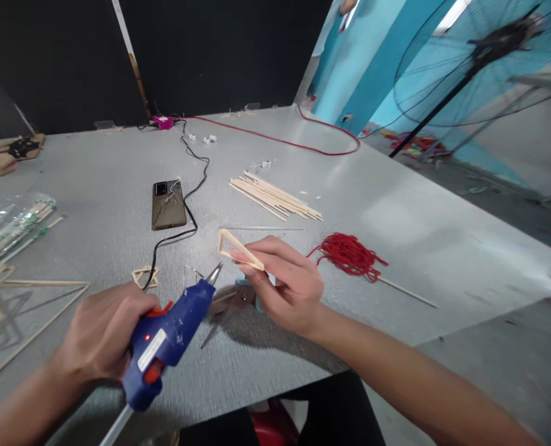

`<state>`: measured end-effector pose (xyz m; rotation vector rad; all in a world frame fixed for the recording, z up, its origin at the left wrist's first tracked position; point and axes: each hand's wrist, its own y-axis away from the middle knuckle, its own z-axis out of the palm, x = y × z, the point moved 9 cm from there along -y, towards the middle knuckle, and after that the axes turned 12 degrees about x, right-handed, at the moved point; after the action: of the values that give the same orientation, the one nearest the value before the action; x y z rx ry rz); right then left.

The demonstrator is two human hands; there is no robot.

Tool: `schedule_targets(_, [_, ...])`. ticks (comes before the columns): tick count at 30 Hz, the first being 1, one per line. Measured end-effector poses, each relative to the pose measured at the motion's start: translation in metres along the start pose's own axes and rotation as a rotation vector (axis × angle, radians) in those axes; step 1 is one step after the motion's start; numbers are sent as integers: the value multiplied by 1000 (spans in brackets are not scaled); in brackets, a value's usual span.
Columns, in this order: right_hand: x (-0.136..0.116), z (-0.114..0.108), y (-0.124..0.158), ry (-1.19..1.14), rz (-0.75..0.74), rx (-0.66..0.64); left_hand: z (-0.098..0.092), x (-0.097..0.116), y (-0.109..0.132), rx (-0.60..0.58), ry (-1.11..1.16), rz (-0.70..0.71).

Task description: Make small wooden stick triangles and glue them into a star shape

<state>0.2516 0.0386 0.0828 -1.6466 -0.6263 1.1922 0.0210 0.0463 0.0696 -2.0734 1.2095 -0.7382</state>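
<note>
My left hand (101, 331) is wrapped round a blue hot glue gun (173, 328) with an orange trigger, a small red light and a glue stick out of its rear. The metal nozzle points up and right, just short of a small triangular frame of thin wooden sticks (239, 243). Thumb and fingers of my right hand (287, 282) pinch that frame at its right corner, above the table. Beneath the two hands lie scissors (229, 310), partly hidden by the right hand. Another small wooden frame (145, 277) rests beside the black cord, behind the left hand.
Loose wooden sticks (275, 195) lie mid-table, with a phone (169, 207) to their left. Red yarn (352, 255) sits at right by a stick. A black cord (194, 217) runs back from the glue gun. Stick structures (33, 284) and plastic packaging (19, 229) occupy the left side.
</note>
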Motion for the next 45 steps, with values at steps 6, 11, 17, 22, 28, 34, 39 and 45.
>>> schedule_targets(6, [-10,-4,0,7,-110,-3,-6,15,-2,28,-71,176])
schedule_targets(11, [-19,-7,-1,9,-180,19,-7,18,-8,83,-86,187])
schedule_targets(17, [-21,-4,-1,-7,-198,7,-10,28,-22,115,-84,245])
schedule_targets(22, [-21,-4,0,-10,-196,7,-9,29,-21,105,-87,253])
schedule_targets(28, [-21,-3,0,0,-193,6,-9,28,-18,118,-79,248])
schedule_targets(34, [-21,-4,0,-14,-193,17,-10,27,-19,119,-81,241])
schedule_targets(39, [-21,-3,0,-21,-185,-1,-11,29,-21,118,-91,249])
schedule_targets(45, [-21,-3,-1,1,-192,-4,-11,29,-24,127,-105,219])
